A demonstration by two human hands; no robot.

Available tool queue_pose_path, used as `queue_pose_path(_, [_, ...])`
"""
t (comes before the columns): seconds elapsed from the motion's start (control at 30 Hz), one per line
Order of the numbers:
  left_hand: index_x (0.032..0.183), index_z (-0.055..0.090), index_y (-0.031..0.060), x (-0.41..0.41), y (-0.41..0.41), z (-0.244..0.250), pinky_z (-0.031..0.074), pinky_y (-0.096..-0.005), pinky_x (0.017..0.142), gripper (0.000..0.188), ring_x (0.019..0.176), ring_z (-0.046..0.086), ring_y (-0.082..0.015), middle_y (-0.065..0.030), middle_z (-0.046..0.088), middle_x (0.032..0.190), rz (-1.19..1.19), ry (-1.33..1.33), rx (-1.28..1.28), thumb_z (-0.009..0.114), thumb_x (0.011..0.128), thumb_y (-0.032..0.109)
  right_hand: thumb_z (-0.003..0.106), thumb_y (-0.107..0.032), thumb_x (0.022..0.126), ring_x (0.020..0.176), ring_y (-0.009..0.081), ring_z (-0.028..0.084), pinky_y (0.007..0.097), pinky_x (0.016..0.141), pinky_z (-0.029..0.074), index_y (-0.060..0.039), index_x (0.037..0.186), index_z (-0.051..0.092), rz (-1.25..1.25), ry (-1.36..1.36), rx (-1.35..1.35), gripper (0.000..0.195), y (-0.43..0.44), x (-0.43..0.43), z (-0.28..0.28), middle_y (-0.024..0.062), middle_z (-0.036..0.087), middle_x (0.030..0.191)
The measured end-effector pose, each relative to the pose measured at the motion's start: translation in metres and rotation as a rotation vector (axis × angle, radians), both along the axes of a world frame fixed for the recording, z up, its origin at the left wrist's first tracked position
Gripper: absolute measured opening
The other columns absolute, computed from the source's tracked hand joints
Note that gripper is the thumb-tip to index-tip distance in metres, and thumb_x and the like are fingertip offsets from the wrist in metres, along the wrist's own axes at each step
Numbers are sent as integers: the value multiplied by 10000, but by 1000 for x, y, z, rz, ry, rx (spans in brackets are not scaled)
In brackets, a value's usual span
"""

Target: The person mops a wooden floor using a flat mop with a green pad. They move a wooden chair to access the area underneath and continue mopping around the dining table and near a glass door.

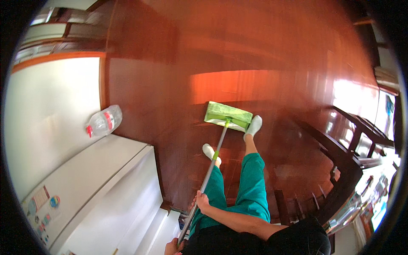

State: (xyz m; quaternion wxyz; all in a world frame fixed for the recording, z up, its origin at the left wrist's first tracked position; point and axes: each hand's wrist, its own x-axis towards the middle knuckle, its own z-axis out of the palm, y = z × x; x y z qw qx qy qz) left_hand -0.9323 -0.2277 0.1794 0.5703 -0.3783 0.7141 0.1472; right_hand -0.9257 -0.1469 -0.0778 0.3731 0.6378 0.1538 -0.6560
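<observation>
A flat mop with a silver pole and a rectangular green head rests on the reddish-brown wooden floor. A pale sheet or cloth covers part of its head. Partway up the mop pole, my right hand is wrapped around it. At the bottom edge of the view, my left hand grips the pole's upper end and is partly cut off. The mop head's right end lies close beside my forward foot in a white sock; my other foot is farther back, left of the pole.
A white fridge-like cabinet bearing magnets stands at left. Beyond it, a large clear plastic bottle with a red cap is by the white wall. Dark wooden furniture and a cluttered surface occupy the right.
</observation>
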Motion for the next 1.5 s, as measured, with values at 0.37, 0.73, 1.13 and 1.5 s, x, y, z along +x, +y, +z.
queue_pose_path(0.37, [745, 447, -9, -56, 83, -78, 404, -482, 511, 317, 589, 537, -417, -243, 538, 610, -628, 191, 123, 524, 801, 294, 377, -341, 873, 358, 281, 523, 397, 314, 438, 41, 605, 426, 162, 104, 173, 469, 122, -116, -55, 165, 479, 462])
queue_pose_path(0.73, [834, 422, 39, -154, 260, -106, 277, -219, 269, 145, 354, 365, -66, -2, 392, 547, -22, 301, 489, 490, 837, 168, 432, -382, 849, 486, 248, 603, 353, 406, 498, 43, 743, 571, 377, 280, 503, 460, 312, -268, -60, 151, 593, 593])
queue_pose_path(1.13, [826, 431, 57, -153, 90, 7, 275, -178, 338, 89, 418, 345, -37, 16, 392, 605, -167, 49, 663, 487, 812, 125, 398, -327, 856, 510, 236, 606, 336, 493, 512, 59, 719, 561, 250, 536, 783, 440, 174, -141, 44, 190, 598, 638])
queue_pose_path(1.5, [740, 446, 57, -167, 85, -37, 300, -189, 319, 123, 414, 386, -53, -3, 432, 584, -693, -86, 578, 554, 760, 111, 512, -196, 717, 701, 291, 590, 397, 581, 487, -79, 684, 597, 847, 152, 1296, 149, 178, 249, 227, 131, 577, 724])
